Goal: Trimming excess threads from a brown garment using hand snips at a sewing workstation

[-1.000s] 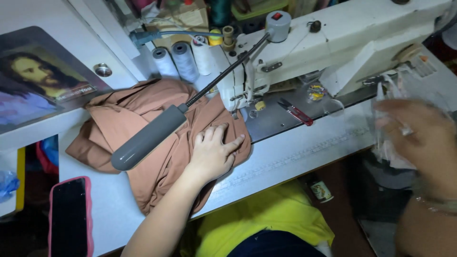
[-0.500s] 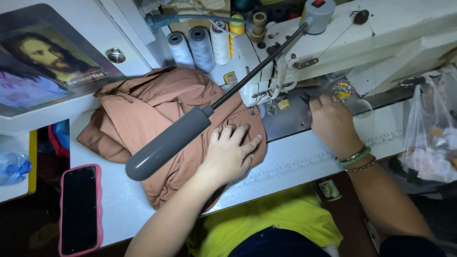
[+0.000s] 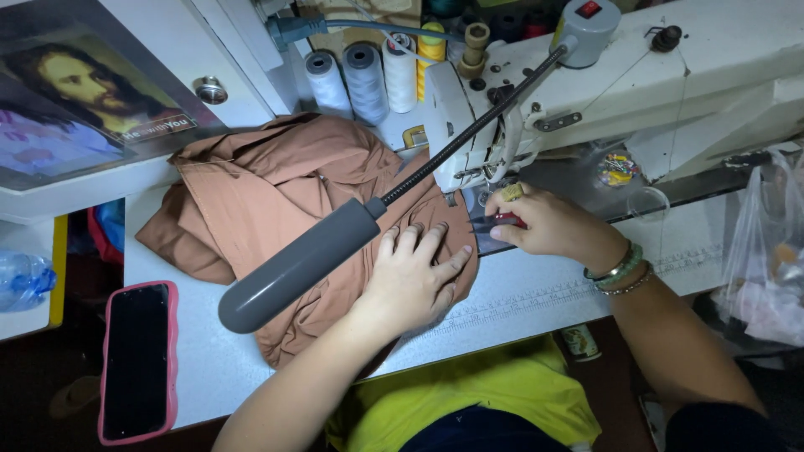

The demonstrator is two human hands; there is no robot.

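Behind both hands stands the white sewing machine (image 3: 670,75) on the white bench (image 3: 536,293). Under the left hand (image 3: 410,280), whose fingers (image 3: 414,243) lie spread flat and hold nothing, the brown cloth (image 3: 276,184) is heaped, reaching away to their left. Just above those fingers runs the grey lamp head (image 3: 293,264) on its flexible neck. Right of them, the right hand (image 3: 544,226) has its fingers pinched on a small red tool (image 3: 502,220), close below the needle.
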